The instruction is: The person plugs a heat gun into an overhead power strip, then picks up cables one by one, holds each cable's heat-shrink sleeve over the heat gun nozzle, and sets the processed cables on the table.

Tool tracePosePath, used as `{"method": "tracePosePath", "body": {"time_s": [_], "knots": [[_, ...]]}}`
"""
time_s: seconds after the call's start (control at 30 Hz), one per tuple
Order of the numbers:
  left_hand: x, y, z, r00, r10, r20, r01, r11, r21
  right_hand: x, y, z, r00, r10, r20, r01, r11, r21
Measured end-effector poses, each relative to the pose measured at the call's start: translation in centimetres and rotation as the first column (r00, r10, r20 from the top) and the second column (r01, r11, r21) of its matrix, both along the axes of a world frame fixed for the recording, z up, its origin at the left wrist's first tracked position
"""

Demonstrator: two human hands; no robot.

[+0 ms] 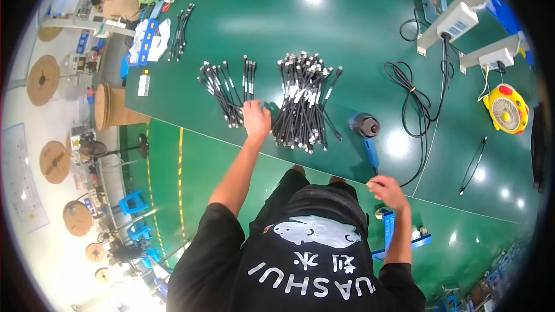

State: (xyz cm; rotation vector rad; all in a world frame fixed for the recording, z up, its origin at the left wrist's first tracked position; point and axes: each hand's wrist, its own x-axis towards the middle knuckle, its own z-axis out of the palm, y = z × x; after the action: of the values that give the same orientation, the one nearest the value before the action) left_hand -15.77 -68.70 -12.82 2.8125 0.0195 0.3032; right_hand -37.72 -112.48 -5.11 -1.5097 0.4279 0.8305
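My left hand [256, 120] is over the table's near edge, its fingers closed at the lower ends of a few short black cables [249, 78] with white labels. Just left of it lies a loose fan of similar cables [218, 89]. A large heap of black cables [300, 104] with metal-tipped connectors sits to its right. My right hand [388, 190] hangs at the table edge with fingers curled together; whatever is between them is too small to make out. Above that hand rests a blue-handled heat gun [370, 144], its dark nozzle end up the table.
A coiled black power cord [410, 95] lies right of the heat gun. Further right are a yellow fan [506, 110] and a single cable [474, 164]. More cables [181, 32] and a blue bin [144, 42] are at the far left. Another person [121, 3] sits beyond.
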Motion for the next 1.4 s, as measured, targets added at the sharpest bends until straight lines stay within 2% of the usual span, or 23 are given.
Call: {"method": "tracePosePath", "body": {"time_s": [0.07,0.13,0.17,0.3,0.37,0.43,0.47,0.5,0.53,0.57,0.6,0.67,0.7,0.73,0.77,0.8,0.83,0.87,0.93,1.07,1.17,1.27,1.4], "knots": [[1.9,1.1,-0.3,0.999,0.035,0.002,-0.035,0.998,0.048,2.2,5.1,1.1,0.993,0.061,0.104,-0.045,0.988,-0.15],[3.7,1.8,-0.8,0.944,0.128,-0.303,-0.056,0.97,0.236,3.6,9.4,1.7,0.974,0.089,0.209,-0.036,0.968,-0.248],[4.5,2.5,-2.3,0.943,0.12,-0.31,-0.057,0.977,0.207,4.2,11.1,2.3,0.943,0.126,0.309,-0.022,0.947,-0.32],[6.9,4.2,-4.9,0.908,0.195,-0.371,-0.142,0.976,0.166,6.1,16.9,4.9,0.943,0.16,0.292,-0.037,0.921,-0.388],[7.8,4.3,-2.2,0.797,0.129,-0.59,-0.109,0.992,0.07,6.7,19.4,5.4,0.946,0.143,0.293,-0.014,0.916,-0.4],[7.8,5.0,-1.7,0.869,0.109,-0.482,-0.116,0.993,0.015,7.7,21.3,6.1,0.934,0.205,0.292,-0.058,0.895,-0.442],[8.1,5.4,-0.1,0.811,-0.001,-0.585,-0.254,0.9,-0.354,8.2,22.3,5.9,0.916,0.178,0.359,-0.013,0.909,-0.416],[8.1,5.5,1.6,0.757,-0.151,-0.636,-0.401,0.661,-0.634,8.6,23.3,5.8,0.894,0.145,0.424,0.033,0.922,-0.386],[7.4,5.0,4.7,0.767,-0.267,-0.583,-0.427,0.465,-0.775,9.7,24.4,6.4,0.824,0.154,0.545,0.085,0.918,-0.388],[6.5,4.5,6.9,0.762,-0.288,-0.58,-0.414,0.472,-0.778,11.1,25.6,7.0,0.739,0.163,0.653,0.137,0.913,-0.383],[5.5,4.0,8.7,0.765,-0.388,-0.514,-0.39,0.356,-0.849,12.4,27.0,7.2,0.742,0.146,0.654,0.161,0.909,-0.385],[3.9,2.8,11.9,0.742,-0.537,-0.402,-0.353,0.197,-0.915,15.0,29.2,7.6,0.541,0.033,0.84,0.404,0.866,-0.294],[3.1,2.1,13.1,0.716,-0.594,-0.366,-0.339,0.163,-0.927,15.7,29.3,8.3,0.537,0.021,0.843,0.428,0.855,-0.294],[2.5,1.7,13.7,0.688,-0.646,-0.331,-0.322,0.137,-0.937,16.2,29.2,9.3,0.716,-0.137,0.684,0.346,0.922,-0.177],[2.2,1.6,15.0,0.651,-0.689,-0.32,-0.255,0.199,-0.946,16.4,29.0,9.8,0.851,-0.249,0.462,0.293,0.956,-0.025],[1.7,1.8,16.4,0.738,-0.618,-0.269,-0.014,0.385,-0.923,16.1,28.8,8.8,0.728,-0.197,0.656,0.371,0.919,-0.136],[1.5,2.1,18.3,0.807,-0.562,-0.181,0.208,0.557,-0.804,15.8,28.2,9.6,0.725,-0.216,0.654,0.394,0.909,-0.136],[1.9,2.8,19.1,0.831,-0.554,0.056,0.452,0.612,-0.649,15.5,27.2,11.2,0.77,-0.13,0.624,0.353,0.902,-0.247],[2.7,3.6,22.4,0.71,-0.589,0.386,0.695,0.674,-0.251,14.5,25.7,13.5,0.786,-0.012,0.618,0.31,0.873,-0.377],[4.4,4.3,24.8,0.541,-0.794,0.278,0.836,0.543,-0.078,12.3,23.7,15.5,0.574,0.195,0.796,0.313,0.845,-0.433],[4.6,4.4,24.8,0.378,-0.926,0.018,0.923,0.375,-0.081,11.0,23.0,17.4,0.614,0.195,0.765,0.308,0.833,-0.46],[4.1,3.1,25.8,0.305,-0.952,-0.022,0.868,0.288,-0.405,10.1,22.1,17.9,0.607,0.188,0.772,0.331,0.823,-0.461],[3.5,1.7,26.2,0.344,-0.925,-0.163,0.757,0.376,-0.535,9.5,21.0,18.2,0.607,0.151,0.781,0.353,0.829,-0.434]]}}
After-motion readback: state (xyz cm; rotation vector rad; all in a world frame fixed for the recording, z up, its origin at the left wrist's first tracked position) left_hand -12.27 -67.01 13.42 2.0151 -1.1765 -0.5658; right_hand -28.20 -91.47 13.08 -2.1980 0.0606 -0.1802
